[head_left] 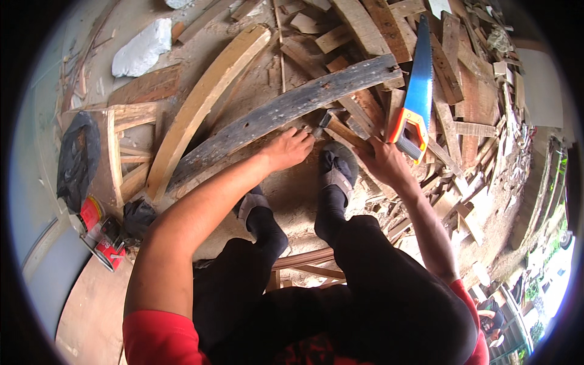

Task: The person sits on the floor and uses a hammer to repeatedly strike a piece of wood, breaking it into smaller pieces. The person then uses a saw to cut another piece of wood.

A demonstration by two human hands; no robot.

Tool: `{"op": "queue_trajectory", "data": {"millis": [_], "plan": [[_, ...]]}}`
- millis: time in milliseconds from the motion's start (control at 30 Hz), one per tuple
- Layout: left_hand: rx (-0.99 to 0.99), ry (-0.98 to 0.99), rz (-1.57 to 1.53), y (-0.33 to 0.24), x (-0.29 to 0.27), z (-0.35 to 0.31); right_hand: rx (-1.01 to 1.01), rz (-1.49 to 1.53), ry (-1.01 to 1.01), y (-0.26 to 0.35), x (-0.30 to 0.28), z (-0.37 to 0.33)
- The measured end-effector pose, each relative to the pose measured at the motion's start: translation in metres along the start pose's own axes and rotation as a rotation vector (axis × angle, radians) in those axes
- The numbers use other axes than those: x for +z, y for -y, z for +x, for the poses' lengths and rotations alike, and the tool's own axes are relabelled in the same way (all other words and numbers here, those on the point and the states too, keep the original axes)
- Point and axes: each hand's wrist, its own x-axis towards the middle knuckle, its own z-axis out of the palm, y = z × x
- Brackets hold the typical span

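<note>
One hammer (348,131): right hand (387,160) grips the handle's end, likely for leverage.
Left hand (291,149): curled nearby; cannot tell if pinching.

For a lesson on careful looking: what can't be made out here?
In the head view:
Anything the left hand holds: its fingers hide it.
The near end of the tool: the right hand covers it.
Anything under the black plastic: the plastic hides it.
Details of the person, far right: too small.

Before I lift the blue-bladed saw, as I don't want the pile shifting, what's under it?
Wood pieces show on both sides of the saw; what lies directly beneath is covered.
</note>
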Motion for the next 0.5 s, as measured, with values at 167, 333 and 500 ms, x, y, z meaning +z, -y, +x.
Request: {"op": "queue_trajectory", "data": {"millis": [167,333,500], "plan": [[-0.047,-0.093,-0.130,0.001,0.012,-0.003,-0.056,0.100,-0.072,-0.006,0.005,-0.012],[-0.081,-0.058,-0.162,0.002,0.003,-0.002,0.007,0.119,0.034,-0.016,0.002,-0.016],[-0.232,0.147,-0.515,-0.002,-0.055,-0.010,-0.067,0.297,-0.096,-0.021,0.001,-0.036]]}}
